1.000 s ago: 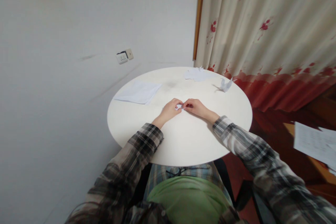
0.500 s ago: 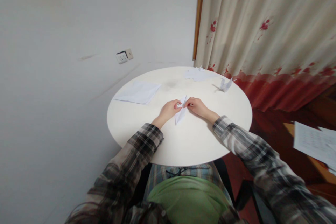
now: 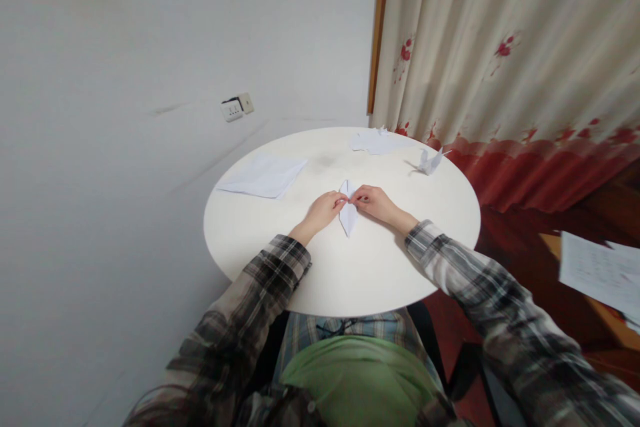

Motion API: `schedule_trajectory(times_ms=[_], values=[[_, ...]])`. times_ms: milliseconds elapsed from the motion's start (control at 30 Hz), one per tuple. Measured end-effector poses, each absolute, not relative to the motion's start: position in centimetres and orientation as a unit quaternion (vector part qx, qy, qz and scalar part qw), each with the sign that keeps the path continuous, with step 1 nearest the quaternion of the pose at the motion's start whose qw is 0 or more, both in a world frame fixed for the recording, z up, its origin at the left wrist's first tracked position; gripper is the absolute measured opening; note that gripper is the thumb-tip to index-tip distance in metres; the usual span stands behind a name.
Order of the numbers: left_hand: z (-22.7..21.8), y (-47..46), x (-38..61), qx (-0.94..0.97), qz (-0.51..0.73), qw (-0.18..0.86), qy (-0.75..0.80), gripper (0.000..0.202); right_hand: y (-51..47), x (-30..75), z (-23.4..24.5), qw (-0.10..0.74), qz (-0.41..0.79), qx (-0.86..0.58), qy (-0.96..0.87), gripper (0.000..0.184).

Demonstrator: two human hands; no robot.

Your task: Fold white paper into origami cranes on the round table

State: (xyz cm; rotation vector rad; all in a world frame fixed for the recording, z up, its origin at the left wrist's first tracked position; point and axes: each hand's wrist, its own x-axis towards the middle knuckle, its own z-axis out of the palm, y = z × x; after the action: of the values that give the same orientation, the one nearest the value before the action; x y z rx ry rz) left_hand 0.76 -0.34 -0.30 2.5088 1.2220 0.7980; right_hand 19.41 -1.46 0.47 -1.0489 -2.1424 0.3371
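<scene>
Folded paper (image 3: pixel 349 221) is pinched by left hand (image 3: pixel 323 209) and right hand (image 3: pixel 377 203); written sheet (image 3: pixel 595 272) illegible.

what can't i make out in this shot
All in the head view:
1) Middle of the folded paper: hidden by the left hand and right hand; whether they pinch or press it is unclear.
2) Marks on the sheet at far right: blurred, too small; picture edge cuts it off.
3) Sheet count in the paper stack: edges too fine.

Open tabletop (image 3: pixel 345 280) stretched wide on the near side! Folded paper (image 3: pixel 349 221) plugged the gap between left hand (image 3: pixel 325 208) and right hand (image 3: pixel 376 203); beyond, a paper stack (image 3: pixel 263 177) blocked left, a paper crane (image 3: pixel 430 163) right, loose sheets (image 3: pixel 374 142) the far edge.
</scene>
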Motion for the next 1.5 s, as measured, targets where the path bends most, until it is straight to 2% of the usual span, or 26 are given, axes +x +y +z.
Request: schedule_trajectory(times_ms=[133, 267, 900, 1233, 1300, 1500], values=[[-0.3, -0.3, 0.6, 0.858, 0.281, 0.089, 0.420, 0.021, -1.4, 19.6, 0.4, 0.351, 0.140, -0.411, -0.830, 0.011], [-0.8, 0.0, 0.4, 0.854, 0.284, 0.072, 0.430, 0.026, -1.2, 19.7, 0.3, 0.337, 0.140, -0.418, -0.832, 0.017], [-0.8, -0.3, 0.8, 0.878, 0.143, 0.065, 0.453, 0.047, -0.2, 20.0, -1.2, 0.300, 0.100, -0.391, -0.864, 0.036], [-0.4, -0.7, 0.9, 0.876, 0.100, 0.050, 0.468, 0.058, -1.0, 19.5, -0.4, 0.177, 0.121, -0.471, -0.856, 0.068], [-0.4, -0.7, 0.9, 0.877, 0.101, 0.051, 0.467, 0.057, -1.0, 19.6, -0.4, 0.174, 0.126, -0.469, -0.857, 0.067], [-0.6, -0.4, 0.9, 0.875, 0.126, 0.044, 0.466, 0.046, -0.4, 20.0, -0.9, 0.204, 0.108, -0.434, -0.871, 0.048]])
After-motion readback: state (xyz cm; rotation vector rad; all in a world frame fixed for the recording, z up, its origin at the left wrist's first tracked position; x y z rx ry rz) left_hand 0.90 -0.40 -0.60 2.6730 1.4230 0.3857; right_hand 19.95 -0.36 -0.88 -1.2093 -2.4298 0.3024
